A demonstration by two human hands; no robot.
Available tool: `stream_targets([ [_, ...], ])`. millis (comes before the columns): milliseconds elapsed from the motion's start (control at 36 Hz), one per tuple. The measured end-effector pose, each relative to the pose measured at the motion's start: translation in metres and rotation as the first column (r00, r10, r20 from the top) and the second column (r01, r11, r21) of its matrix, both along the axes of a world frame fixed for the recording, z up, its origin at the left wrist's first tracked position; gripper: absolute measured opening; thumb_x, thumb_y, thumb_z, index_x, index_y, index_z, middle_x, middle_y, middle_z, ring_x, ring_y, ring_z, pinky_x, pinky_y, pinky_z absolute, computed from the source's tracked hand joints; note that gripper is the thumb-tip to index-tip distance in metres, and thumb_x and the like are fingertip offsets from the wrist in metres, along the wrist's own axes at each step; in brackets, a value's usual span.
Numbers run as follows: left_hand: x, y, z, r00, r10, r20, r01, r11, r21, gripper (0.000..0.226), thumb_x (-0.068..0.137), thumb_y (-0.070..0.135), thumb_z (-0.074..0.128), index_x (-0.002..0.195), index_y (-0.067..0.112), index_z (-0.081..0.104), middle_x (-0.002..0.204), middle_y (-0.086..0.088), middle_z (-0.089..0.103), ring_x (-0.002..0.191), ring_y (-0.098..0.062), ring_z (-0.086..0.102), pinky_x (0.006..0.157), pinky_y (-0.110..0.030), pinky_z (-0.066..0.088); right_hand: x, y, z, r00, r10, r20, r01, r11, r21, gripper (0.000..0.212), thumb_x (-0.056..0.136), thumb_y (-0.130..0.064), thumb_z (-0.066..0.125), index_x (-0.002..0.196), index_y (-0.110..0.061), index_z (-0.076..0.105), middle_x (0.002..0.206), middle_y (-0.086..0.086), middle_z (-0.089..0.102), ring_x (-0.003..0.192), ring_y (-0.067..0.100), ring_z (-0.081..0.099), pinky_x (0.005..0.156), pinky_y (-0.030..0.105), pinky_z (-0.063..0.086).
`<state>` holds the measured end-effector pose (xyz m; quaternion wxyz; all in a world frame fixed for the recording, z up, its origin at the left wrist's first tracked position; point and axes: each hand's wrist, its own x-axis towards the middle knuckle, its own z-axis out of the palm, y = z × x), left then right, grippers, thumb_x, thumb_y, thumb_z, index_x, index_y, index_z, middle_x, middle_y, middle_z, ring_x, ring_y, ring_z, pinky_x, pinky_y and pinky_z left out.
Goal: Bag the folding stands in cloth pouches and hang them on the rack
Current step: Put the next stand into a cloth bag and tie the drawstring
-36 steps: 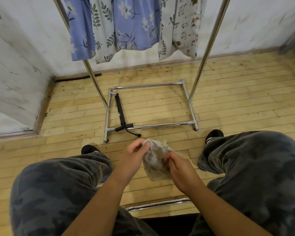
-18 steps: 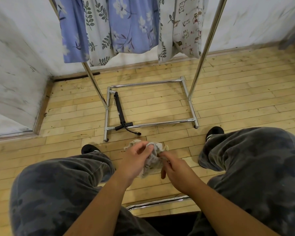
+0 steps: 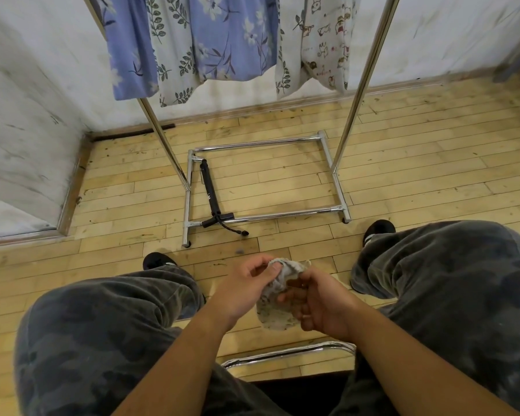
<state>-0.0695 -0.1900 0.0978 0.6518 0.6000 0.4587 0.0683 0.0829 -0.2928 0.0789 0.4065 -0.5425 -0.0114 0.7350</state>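
My left hand (image 3: 246,288) and right hand (image 3: 323,304) pinch the pouch (image 3: 275,315) mouth, fingers curled, so I can spread it for the stand (image 3: 210,192) by the rack (image 3: 282,214).

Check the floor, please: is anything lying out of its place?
The black folding stand lies bare on the wooden floor inside the chrome rack base, its end crossing the front bar. The left hand and right hand grip a crumpled speckled cloth pouch.
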Motion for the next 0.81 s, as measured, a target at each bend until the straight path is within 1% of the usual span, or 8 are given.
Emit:
stream_targets([
  [222, 0.000, -0.001, -0.002, 0.998, -0.063, -0.013, 0.063, 0.998, -0.006, 0.027, 0.095, 0.057, 0.060, 0.107, 0.038, 0.075, 0.105, 0.004, 0.075, 0.106, -0.024, 0.070, 0.098, -0.056, 0.056, 0.005, -0.002, -0.003, 1.000, 0.009, -0.022, -0.009, 1.000, 0.004, 0.058, 0.097, -0.038, 0.037, 0.136, -0.003, 0.060, 0.104, 0.014, 0.073, 0.067, 0.019, 0.050, 0.054, 0.029, 0.032],
  [361, 0.001, -0.001, -0.004, 0.999, -0.037, -0.014, 0.037, 0.999, 0.001, 0.019, 0.102, 0.044, 0.058, 0.103, 0.037, 0.076, 0.103, 0.006, 0.076, 0.104, -0.021, 0.071, 0.099, -0.053, 0.056, 0.005, -0.002, -0.002, 1.000, 0.016, 0.019, -0.015, 1.000, -0.005, 0.051, 0.099, -0.035, 0.036, 0.131, -0.006, 0.063, 0.105, 0.014, 0.075, 0.066, 0.019, 0.050, 0.056, 0.030, 0.032],
  [444, 0.001, 0.000, -0.005, 1.000, -0.017, -0.012, 0.017, 1.000, -0.012, 0.018, 0.103, 0.041, 0.058, 0.102, 0.039, 0.077, 0.101, 0.007, 0.077, 0.100, -0.017, 0.072, 0.097, -0.048, 0.058, 0.004, -0.002, -0.003, 0.996, 0.015, 0.086, -0.012, 0.999, -0.030, 0.043, 0.102, -0.034, 0.038, 0.124, -0.009, 0.065, 0.104, 0.015, 0.076, 0.065, 0.019, 0.050, 0.055, 0.029, 0.033],
  [500, 0.000, 0.000, -0.006, 1.000, -0.002, -0.014, 0.002, 1.000, -0.013, 0.018, 0.103, 0.040, 0.059, 0.101, 0.038, 0.077, 0.100, 0.007, 0.077, 0.098, -0.016, 0.073, 0.095, -0.046, 0.060, 0.004, -0.003, -0.007, 0.972, 0.039, 0.232, -0.021, 0.996, -0.081, 0.038, 0.104, -0.037, 0.042, 0.122, -0.012, 0.063, 0.099, 0.013, 0.078, 0.061, 0.019, 0.052, 0.052, 0.028, 0.035],
  [556, -0.001, 0.001, -0.008, 1.000, 0.012, -0.022, -0.012, 1.000, -0.007, 0.018, 0.102, 0.041, 0.059, 0.100, 0.037, 0.077, 0.099, 0.007, 0.077, 0.096, -0.014, 0.074, 0.093, -0.044, 0.061, 0.005, -0.006, -0.014, 0.865, 0.160, 0.476, -0.106, 0.985, -0.139, 0.038, 0.104, -0.046, 0.045, 0.121, -0.017, 0.061, 0.095, 0.009, 0.077, 0.061, 0.018, 0.055, 0.048, 0.026, 0.038],
  [639, -0.001, 0.003, -0.011, 0.998, 0.053, -0.021, -0.054, 0.998, -0.026, 0.017, 0.102, 0.039, 0.061, 0.100, 0.034, 0.077, 0.097, 0.008, 0.077, 0.095, -0.011, 0.074, 0.094, -0.044, 0.061, 0.010, -0.014, -0.024, 0.582, 0.307, 0.753, -0.212, 0.951, -0.224, 0.040, 0.098, -0.054, 0.043, 0.119, -0.030, 0.067, 0.095, 0.002, 0.072, 0.075, 0.019, 0.064, 0.055, 0.029, 0.051],
  [722, -0.001, 0.006, -0.013, 0.994, 0.109, -0.016, -0.109, 0.994, -0.009, 0.018, 0.102, 0.038, 0.060, 0.096, 0.033, 0.077, 0.093, 0.010, 0.077, 0.093, -0.010, 0.073, 0.095, -0.045, 0.060, 0.009, -0.015, -0.038, 0.373, 0.380, 0.846, -0.242, 0.921, -0.307, 0.055, 0.091, -0.070, 0.038, 0.102, -0.031, 0.076, 0.099, 0.007, 0.068, 0.072, 0.018, 0.064, 0.053, 0.028, 0.045],
  [806, -0.003, 0.012, -0.017, 0.985, 0.172, -0.021, -0.172, 0.985, 0.002, 0.017, 0.101, 0.042, 0.060, 0.096, 0.038, 0.076, 0.097, 0.006, 0.077, 0.098, -0.016, 0.073, 0.096, -0.048, 0.058, 0.009, -0.003, -0.035, 0.329, 0.373, 0.868, -0.230, 0.923, -0.309, 0.048, 0.098, -0.061, 0.049, 0.085, -0.025, 0.077, 0.085, 0.008, 0.067, 0.056, 0.013, 0.060, 0.043, 0.022, 0.037],
])
